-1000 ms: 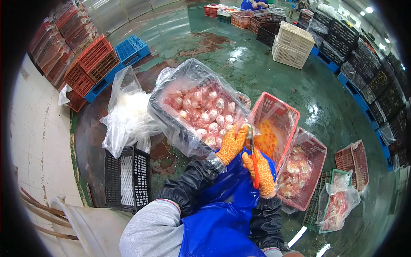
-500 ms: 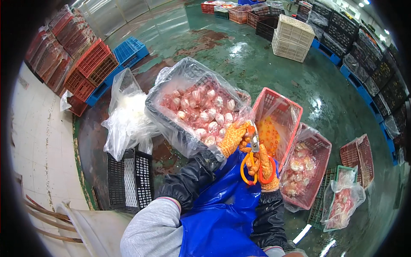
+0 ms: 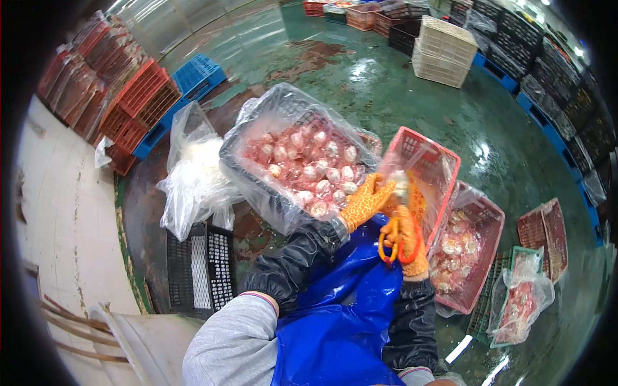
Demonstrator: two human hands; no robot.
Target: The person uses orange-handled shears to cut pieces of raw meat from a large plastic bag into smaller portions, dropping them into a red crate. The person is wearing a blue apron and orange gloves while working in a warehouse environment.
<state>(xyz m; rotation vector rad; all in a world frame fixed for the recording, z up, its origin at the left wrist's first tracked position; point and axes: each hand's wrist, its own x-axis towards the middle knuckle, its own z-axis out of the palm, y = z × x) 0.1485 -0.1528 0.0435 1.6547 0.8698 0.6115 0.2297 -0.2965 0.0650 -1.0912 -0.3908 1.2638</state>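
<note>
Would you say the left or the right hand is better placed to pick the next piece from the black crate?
Probably left: the left hand hovers at the black crate rim, while the right hand grips orange-handled scissors.

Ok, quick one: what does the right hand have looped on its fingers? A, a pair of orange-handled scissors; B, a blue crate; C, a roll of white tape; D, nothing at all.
A: the right hand in its orange glove has orange-handled scissors looped on its fingers, just below the left hand, which holds a small pale piece.
</note>
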